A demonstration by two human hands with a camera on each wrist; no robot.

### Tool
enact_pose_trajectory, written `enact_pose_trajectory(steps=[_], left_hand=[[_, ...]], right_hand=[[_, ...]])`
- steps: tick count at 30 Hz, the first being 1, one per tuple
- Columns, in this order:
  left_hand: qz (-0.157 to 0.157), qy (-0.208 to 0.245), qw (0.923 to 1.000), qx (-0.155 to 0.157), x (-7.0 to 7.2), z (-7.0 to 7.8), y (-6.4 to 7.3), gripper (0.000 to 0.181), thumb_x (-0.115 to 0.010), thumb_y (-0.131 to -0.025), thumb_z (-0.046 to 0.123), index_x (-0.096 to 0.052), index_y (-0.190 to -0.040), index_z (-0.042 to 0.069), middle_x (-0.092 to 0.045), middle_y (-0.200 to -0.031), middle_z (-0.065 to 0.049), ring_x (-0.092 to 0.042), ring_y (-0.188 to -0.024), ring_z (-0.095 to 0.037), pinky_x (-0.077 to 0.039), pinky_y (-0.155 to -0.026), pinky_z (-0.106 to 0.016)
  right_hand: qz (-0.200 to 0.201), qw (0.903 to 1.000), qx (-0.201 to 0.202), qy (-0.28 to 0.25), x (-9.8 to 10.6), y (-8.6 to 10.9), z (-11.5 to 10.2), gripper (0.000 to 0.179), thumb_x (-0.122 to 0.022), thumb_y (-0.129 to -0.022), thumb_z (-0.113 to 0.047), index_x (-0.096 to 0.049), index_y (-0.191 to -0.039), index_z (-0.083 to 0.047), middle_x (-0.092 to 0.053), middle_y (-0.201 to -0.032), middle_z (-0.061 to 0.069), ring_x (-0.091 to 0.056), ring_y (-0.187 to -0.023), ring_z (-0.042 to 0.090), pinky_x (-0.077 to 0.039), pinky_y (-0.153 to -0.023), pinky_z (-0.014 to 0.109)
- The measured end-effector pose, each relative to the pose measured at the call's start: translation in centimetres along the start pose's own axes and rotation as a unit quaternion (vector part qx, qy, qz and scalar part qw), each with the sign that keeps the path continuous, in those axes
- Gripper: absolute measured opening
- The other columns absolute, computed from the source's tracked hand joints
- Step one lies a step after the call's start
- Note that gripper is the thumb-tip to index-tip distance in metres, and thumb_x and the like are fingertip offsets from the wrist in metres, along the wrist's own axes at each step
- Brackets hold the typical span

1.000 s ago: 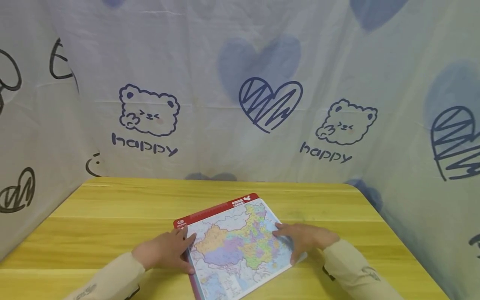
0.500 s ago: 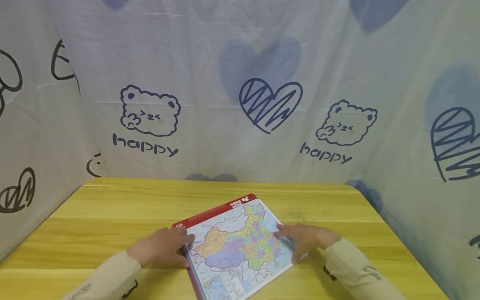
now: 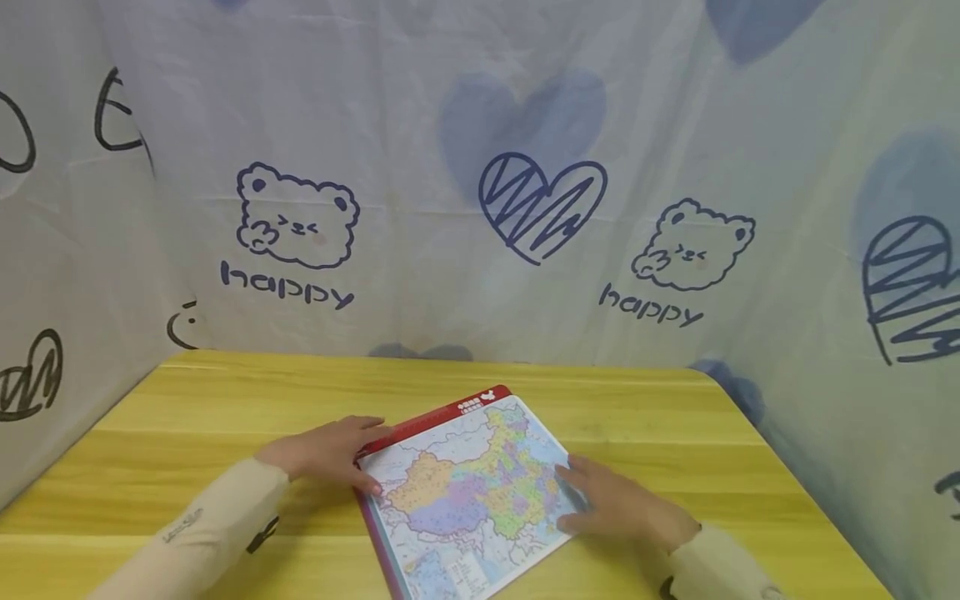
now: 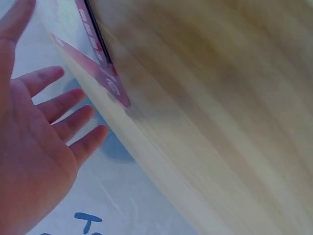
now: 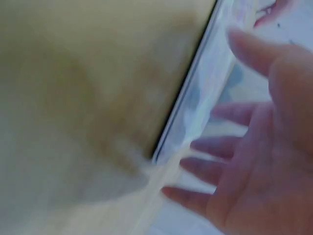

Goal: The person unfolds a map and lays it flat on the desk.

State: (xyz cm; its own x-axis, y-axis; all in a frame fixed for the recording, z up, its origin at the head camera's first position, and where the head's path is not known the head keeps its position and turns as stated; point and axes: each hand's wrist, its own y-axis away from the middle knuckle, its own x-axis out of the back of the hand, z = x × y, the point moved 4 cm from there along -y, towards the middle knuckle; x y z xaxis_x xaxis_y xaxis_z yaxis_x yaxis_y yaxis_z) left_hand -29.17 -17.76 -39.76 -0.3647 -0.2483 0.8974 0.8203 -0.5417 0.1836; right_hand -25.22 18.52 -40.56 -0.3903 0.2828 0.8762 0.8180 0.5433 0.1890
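Note:
A flat rectangular map board [image 3: 465, 492] lies slantwise on the table, a colourful map of China on its face and a red band with white lettering along its far edge. At its far left corner is my left hand [image 3: 330, 454], fingers extended over the red band and thumb near the left edge. My right hand [image 3: 626, 504] is at the right edge, its thumb and forefinger overlapping the board there. Both wrist views show spread fingers with nothing gripped: the left palm [image 4: 39, 147] beside the red corner, the right palm [image 5: 259, 161] by the dark-lined edge.
The yellow wood-grain table [image 3: 637, 417] has a rounded far right corner. Whitish curtains [image 3: 420, 167] with bears, hearts and "happy" lettering enclose its back and sides. A purplish strip [image 3: 384, 554] shows along the board's left side.
My left hand has let go of the board's left edge and moved up to the corner, its fingers straightening. My right hand has loosened and drawn slightly toward me. The board has barely shifted.

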Motion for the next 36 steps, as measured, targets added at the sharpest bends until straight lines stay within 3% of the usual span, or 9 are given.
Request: enact_pose_trajectory(steps=[5, 9, 22, 26, 32, 36], left_hand=[[-0.041, 0.036, 0.9983, -0.022, -0.3, -0.1, -0.5, 0.100, -0.081, -0.073, 0.048, -0.035, -0.149, 0.002, -0.029, -0.152, -0.024, -0.023, -0.138, -0.047, -0.024, -0.107, -0.063], [-0.060, 0.028, 0.9968, -0.045, -0.6, 0.0, -0.9, 0.102, -0.081, -0.073, 0.046, -0.032, -0.149, -0.002, -0.026, -0.153, -0.024, -0.019, -0.140, -0.047, -0.021, -0.109, -0.062], [-0.071, 0.006, 0.9974, -0.016, -1.3, 0.7, -1.1, 0.101, -0.078, -0.075, 0.052, -0.031, -0.150, 0.003, -0.022, -0.157, -0.018, -0.019, -0.141, -0.043, -0.022, -0.110, -0.060], [-0.066, -0.016, 0.9973, -0.030, -1.5, 0.7, -0.6, 0.100, -0.075, -0.077, 0.054, -0.031, -0.150, 0.003, -0.022, -0.156, -0.019, -0.022, -0.140, -0.043, -0.025, -0.109, -0.059], [-0.058, -0.041, 0.9960, -0.055, -2.2, 0.7, 0.7, 0.098, -0.071, -0.079, 0.057, -0.031, -0.150, 0.002, -0.024, -0.155, -0.021, -0.027, -0.138, -0.042, -0.029, -0.108, -0.056], [-0.056, -0.066, 0.9932, -0.077, -2.4, 1.1, 1.6, 0.094, -0.066, -0.082, 0.060, -0.033, -0.150, 0.004, -0.027, -0.154, -0.020, -0.025, -0.139, -0.043, -0.027, -0.108, -0.058]], right_hand=[[0.011, 0.9979, -0.049, 0.042, -1.1, 1.3, -0.9, 0.072, -0.054, -0.095, -0.049, -0.043, -0.142, 0.005, -0.033, -0.147, 0.031, -0.029, -0.135, 0.049, -0.028, -0.105, 0.062], [0.018, 0.9931, -0.076, 0.087, -1.7, 1.9, -1.4, 0.074, -0.052, -0.095, -0.052, -0.044, -0.142, 0.004, -0.033, -0.148, 0.029, -0.027, -0.136, 0.048, -0.026, -0.104, 0.066], [0.029, 0.9895, -0.071, 0.123, -2.1, 1.9, -1.2, 0.073, -0.054, -0.095, -0.052, -0.046, -0.140, 0.004, -0.037, -0.146, 0.028, -0.032, -0.135, 0.046, -0.025, -0.102, 0.069], [0.026, 0.9909, -0.055, 0.120, -1.5, 1.5, -0.6, 0.073, -0.055, -0.094, -0.052, -0.046, -0.140, 0.004, -0.038, -0.145, 0.027, -0.034, -0.133, 0.046, -0.025, -0.100, 0.071], [0.006, 0.9979, -0.015, 0.063, -0.3, 0.5, 1.2, 0.072, -0.057, -0.094, -0.048, -0.043, -0.143, 0.002, -0.032, -0.149, 0.027, -0.030, -0.136, 0.045, -0.018, -0.099, 0.076], [-0.023, 0.9993, -0.012, 0.028, 0.7, -0.1, 2.3, 0.071, -0.060, -0.094, -0.043, -0.039, -0.146, 0.000, -0.025, -0.153, 0.024, -0.026, -0.138, 0.044, -0.011, -0.101, 0.076]])
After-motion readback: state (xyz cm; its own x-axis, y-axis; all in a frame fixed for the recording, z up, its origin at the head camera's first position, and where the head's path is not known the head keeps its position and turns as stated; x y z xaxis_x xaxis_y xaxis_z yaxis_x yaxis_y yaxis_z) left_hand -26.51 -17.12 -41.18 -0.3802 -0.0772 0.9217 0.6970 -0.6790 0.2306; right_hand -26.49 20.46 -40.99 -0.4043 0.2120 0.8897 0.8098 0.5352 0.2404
